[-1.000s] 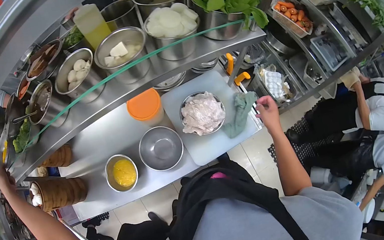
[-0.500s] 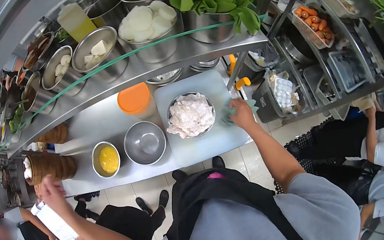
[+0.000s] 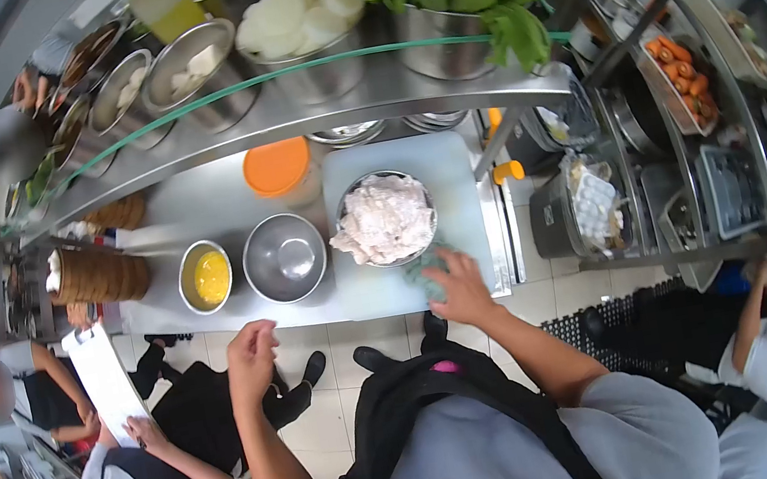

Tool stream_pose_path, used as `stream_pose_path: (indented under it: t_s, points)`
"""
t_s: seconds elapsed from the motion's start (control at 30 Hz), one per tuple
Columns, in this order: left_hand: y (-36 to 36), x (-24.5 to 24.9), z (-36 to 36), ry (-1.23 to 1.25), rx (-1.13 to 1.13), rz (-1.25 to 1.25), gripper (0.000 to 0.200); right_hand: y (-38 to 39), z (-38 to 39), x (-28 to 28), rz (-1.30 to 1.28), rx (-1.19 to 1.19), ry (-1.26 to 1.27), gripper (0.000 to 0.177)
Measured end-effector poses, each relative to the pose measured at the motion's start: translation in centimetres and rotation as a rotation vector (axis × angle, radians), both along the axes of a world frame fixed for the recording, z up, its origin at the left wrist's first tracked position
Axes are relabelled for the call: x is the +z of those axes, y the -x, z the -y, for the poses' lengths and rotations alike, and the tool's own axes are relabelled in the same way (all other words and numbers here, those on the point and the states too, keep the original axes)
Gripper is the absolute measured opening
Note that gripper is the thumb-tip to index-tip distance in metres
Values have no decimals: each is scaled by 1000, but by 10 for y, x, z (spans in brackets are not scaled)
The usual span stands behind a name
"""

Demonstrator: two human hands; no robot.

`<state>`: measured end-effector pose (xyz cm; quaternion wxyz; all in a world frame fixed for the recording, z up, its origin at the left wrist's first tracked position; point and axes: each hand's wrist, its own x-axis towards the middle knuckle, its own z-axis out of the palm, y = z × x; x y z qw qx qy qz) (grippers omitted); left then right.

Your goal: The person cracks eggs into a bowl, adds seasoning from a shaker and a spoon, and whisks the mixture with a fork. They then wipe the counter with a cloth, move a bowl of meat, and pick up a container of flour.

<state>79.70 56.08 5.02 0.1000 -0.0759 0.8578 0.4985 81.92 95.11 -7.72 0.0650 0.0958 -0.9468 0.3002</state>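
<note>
My right hand (image 3: 458, 288) is on a green cloth (image 3: 421, 272), gripping its edge at the near side of the white cutting board (image 3: 471, 215). Just beyond the cloth stands a metal bowl (image 3: 434, 223) heaped with a pale, floury mass (image 3: 385, 219). My left hand (image 3: 251, 355) is raised in front of the counter's near edge, its fingers curled in with nothing visible in them. Left of the board are a bare metal bowl (image 3: 284, 259) and a smaller metal bowl holding yellow beaten egg (image 3: 211, 277).
An orange-lidded tub (image 3: 278, 168) stands behind the bowls. Stacked bamboo steamers (image 3: 100, 274) are at the counter's left end. Overhead, a metal shelf (image 3: 313, 121) carries several food pots. A person with a clipboard (image 3: 105, 377) stands at left; another person (image 3: 766, 356) is at right.
My right hand has drawn the cloth from the board's right side to its near edge, below the heaped bowl. My left hand has moved right, away from the steamers. The view has shifted slightly.
</note>
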Motion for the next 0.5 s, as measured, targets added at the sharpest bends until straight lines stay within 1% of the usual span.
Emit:
stream_pose_path:
  t_s: [0.03, 0.1, 0.13, 0.17, 0.23, 0.27, 0.3, 0.33, 0.37, 0.4, 0.43, 0.47, 0.5]
  points:
    - [0, -5, -7, -14, -24, 0, 22, 2, 0, -5, -6, 25, 2, 50]
    - [0, -16, -23, 4, -105, 5, 21, 5, 7, -22, 61, 32, 64, 59]
    - [-4, -31, -30, -32, -146, -5, 22, 1, 16, -30, 106, 55, 76, 56]
    - [-8, -50, -38, -65, -181, -21, 24, -6, 26, -38, 91, 90, 79, 56]
    - [-23, -76, -55, -3, -312, -95, 25, -9, 52, -50, 271, 110, 272, 54]
    - [-35, -81, -67, -60, -223, -7, 29, -5, 69, -47, 268, 187, 276, 54]
    - [-46, -86, -78, -124, -132, 77, 37, -2, 86, -40, 350, 187, 414, 53]
    - [-56, -104, -86, -269, 6, 134, 43, 0, 104, -29, 446, 180, 545, 53]
    - [-63, -118, -87, -418, 134, 185, 51, 1, 126, -15, 461, 239, 547, 53]
    - [-65, -113, -86, -409, 177, 173, 51, 1, 152, 0, 423, 328, 577, 54]
    - [-64, -101, -87, -779, 443, 152, 50, 2, 174, 9, 380, 404, 608, 54]
    - [-62, -94, -80, -1154, 694, 115, 50, 1, 191, 7, 276, 541, 525, 63]
    - [-61, -98, -64, -1154, 700, 99, 50, 7, 205, 15, 270, 556, 525, 63]
